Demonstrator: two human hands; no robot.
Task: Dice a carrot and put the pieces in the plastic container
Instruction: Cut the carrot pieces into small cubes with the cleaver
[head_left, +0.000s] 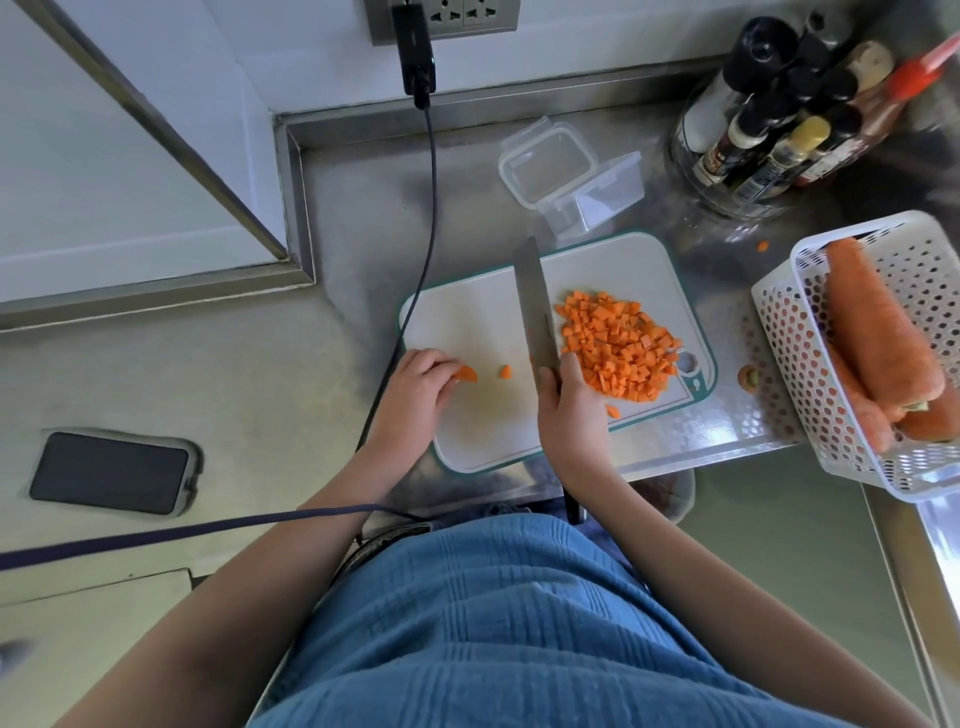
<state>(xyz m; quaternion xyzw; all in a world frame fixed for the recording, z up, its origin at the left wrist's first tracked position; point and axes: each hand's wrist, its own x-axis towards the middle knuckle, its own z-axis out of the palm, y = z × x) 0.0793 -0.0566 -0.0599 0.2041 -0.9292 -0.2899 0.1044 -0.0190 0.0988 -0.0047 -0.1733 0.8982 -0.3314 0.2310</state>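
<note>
- Diced carrot pieces (621, 345) are lying heaped on the right part of the cutting board (478, 317).
- The left hand (418, 384) is pinching a carrot end (466, 374); one small piece (505, 371) is lying just beside it.
- The right hand (569, 402) is gripping the knife (535, 317), its blade beside the heap.
- The plastic container (548, 166) is sitting open behind the board.
- Whole carrots (878, 338) are resting in a white basket (779, 332).

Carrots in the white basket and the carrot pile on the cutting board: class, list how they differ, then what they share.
The carrots in the white basket are whole and long; the carrot pile is cut into small cubes. The whole carrots lie stacked in the basket, right of the cutting board; the cubes are heaped loose on the board, beside the knife blade. The whole carrots show dull skin; the cubes show brighter cut faces. Both are orange, and neither is in the plastic container.
</note>
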